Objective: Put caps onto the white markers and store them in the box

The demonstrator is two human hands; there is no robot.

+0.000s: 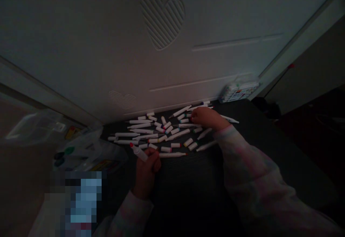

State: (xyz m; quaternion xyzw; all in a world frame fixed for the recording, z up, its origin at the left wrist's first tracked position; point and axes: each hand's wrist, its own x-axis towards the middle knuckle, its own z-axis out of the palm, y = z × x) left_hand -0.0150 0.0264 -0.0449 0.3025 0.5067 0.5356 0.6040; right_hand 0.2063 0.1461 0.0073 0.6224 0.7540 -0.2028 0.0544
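Observation:
My left hand [147,172] is closed around an uncapped white marker [139,153], whose red tip points up and to the left. My right hand [208,117] reaches over the right part of a spread of markers, its fingers pinched together. A small red spot shows at those fingertips; what they grip, if anything, is too dim to make out. Several white markers [178,135] lie scattered on the dark surface, many of them uncapped. Among them are several loose white caps [166,149] with coloured ends. An orange-tipped marker [172,154] lies just right of my left hand.
A clear case packed with markers [239,90] stands at the back right against the white panel [188,64] with raised hearts. To the left are a clear plastic container [40,126] and a transparent bag [88,150] with dark and green round items. The dark tabletop [188,186] extends towards me.

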